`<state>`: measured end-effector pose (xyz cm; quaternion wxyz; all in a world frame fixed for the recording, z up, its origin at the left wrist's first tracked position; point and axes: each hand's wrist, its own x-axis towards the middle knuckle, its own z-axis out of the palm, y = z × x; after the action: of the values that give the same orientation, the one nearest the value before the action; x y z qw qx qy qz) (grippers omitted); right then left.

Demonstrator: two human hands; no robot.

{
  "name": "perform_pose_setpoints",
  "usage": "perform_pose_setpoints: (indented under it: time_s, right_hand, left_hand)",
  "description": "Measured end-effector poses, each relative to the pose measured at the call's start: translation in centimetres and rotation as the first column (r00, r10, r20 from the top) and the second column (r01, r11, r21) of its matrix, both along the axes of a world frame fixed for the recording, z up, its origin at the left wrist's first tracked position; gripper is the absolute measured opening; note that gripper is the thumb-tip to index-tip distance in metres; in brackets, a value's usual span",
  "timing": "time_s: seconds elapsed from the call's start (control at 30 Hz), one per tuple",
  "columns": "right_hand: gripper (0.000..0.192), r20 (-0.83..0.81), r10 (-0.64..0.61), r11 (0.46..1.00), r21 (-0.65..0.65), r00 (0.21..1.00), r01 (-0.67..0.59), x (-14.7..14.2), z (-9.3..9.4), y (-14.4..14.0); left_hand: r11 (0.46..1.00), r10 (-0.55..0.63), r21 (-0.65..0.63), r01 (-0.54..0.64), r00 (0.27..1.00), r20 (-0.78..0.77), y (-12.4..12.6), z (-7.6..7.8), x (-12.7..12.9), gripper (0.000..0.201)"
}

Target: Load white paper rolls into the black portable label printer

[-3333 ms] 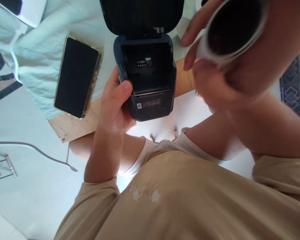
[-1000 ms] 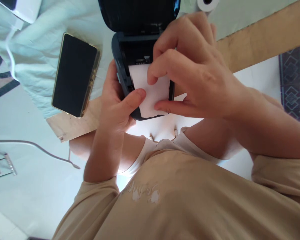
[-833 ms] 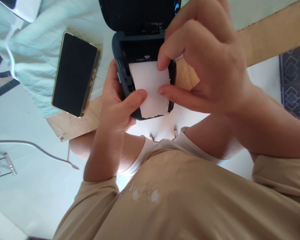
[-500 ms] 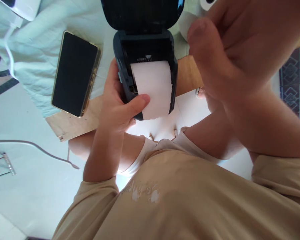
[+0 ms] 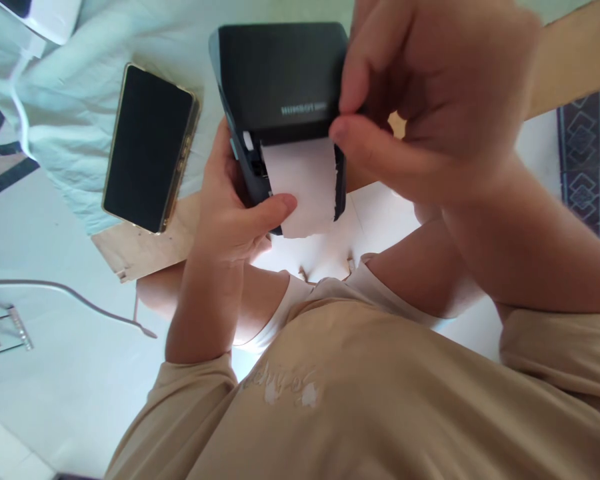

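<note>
A dark portable label printer (image 5: 240, 157) rests in my left hand (image 5: 227, 217), whose fingers wrap its left side. The left thumb presses a strip of white paper (image 5: 305, 187) that sticks out over the front of the printer. Its black lid (image 5: 280, 77), with pale lettering near the front edge, hangs partly lowered over the paper compartment; a gap still shows at the left. My right hand (image 5: 440, 113) pinches the lid's right front corner between thumb and fingers. The inside of the compartment is mostly hidden under the lid.
A phone with a dark screen (image 5: 150, 150) lies on the pale green cloth (image 5: 180, 33), left of the printer. A white device (image 5: 55, 17) with a cable (image 5: 17, 107) is at the upper left. The wooden board edge (image 5: 145, 243) runs above my legs.
The lid, upright before, has swung down toward me over the paper. My right hand has moved left and taken hold of its corner. The left hand keeps its grip.
</note>
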<state>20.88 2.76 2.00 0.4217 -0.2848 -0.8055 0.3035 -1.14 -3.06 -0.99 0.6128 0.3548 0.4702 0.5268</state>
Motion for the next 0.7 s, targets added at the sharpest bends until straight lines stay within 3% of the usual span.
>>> perform_pose_setpoints:
  time_s: [0.07, 0.13, 0.27, 0.47, 0.6, 0.7]
  right_hand:
    - [0.018, 0.055, 0.036, 0.988, 0.148, 0.998, -0.044, -0.1, -0.3, 0.3]
    - [0.015, 0.094, 0.042, 0.984, 0.168, 0.995, -0.058, -0.2, -0.4, 0.4]
    - [0.027, 0.191, 0.042, 0.993, 0.101, 0.981, -0.062, -0.1, 0.0, 0.3]
    - [0.022, 0.227, 0.033, 0.993, 0.107, 0.973, -0.058, -0.1, -0.3, 0.3]
    - [0.021, 0.186, -0.006, 1.0, 0.006, 0.982, 0.005, -0.7, -0.3, -0.2]
    - [0.03, 0.059, 0.026, 0.993, -0.117, 0.998, -0.019, -1.1, -0.6, -0.5]
  left_hand:
    - [0.998, 0.017, -0.053, -0.018, 0.999, -0.028, -0.1, 0.3, 0.2, 0.08]
    - [0.998, 0.019, -0.067, -0.021, 0.999, -0.031, -0.3, 0.5, 0.3, 0.084]
    - [0.998, 0.046, -0.043, -0.048, 0.998, -0.038, -0.3, 0.3, 0.4, 0.079]
    - [0.998, 0.029, -0.054, -0.029, 0.999, -0.016, -0.2, 0.4, 0.3, 0.074]
    - [0.998, 0.013, -0.061, -0.013, 1.0, 0.011, -0.1, 0.6, 0.1, 0.079]
    - [0.997, 0.02, -0.072, -0.016, 0.998, 0.052, 0.0, 0.6, 0.1, 0.085]
